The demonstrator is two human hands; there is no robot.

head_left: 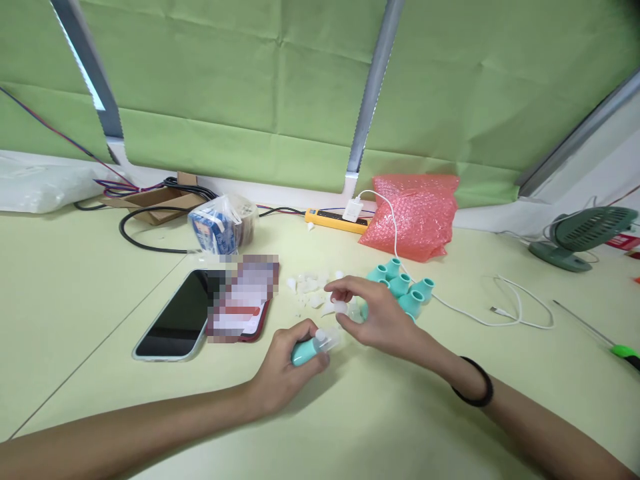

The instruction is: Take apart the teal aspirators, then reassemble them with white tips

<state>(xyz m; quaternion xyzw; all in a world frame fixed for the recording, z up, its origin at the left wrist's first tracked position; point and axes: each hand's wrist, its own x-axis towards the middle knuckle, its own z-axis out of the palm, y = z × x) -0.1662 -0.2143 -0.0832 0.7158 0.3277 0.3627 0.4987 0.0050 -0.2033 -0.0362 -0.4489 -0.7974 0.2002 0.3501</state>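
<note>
My left hand [285, 363] is wrapped round a small teal piece [304, 352], tilted to the right, with a clear plastic part [329, 339] at its end. Just above it to the right, my right hand [377, 310] pinches a small whitish translucent plastic piece [341, 307] between thumb and fingers. The two hands are close together but apart. Beyond my right hand stand several teal bottle-shaped pieces [400, 285] with open tops, some partly hidden by the hand. Loose white plastic bits [313, 281] lie scattered behind my hands.
Two phones, one dark-screened [175, 313] and one red-cased [263, 313], lie left. Behind are a plastic-wrapped blue package [215, 227], a yellow power strip [325, 219] and a pink bubble-wrap bag [415, 217]. A white cable [470, 319], a screwdriver [585, 323] and a green fan [590, 230] are right.
</note>
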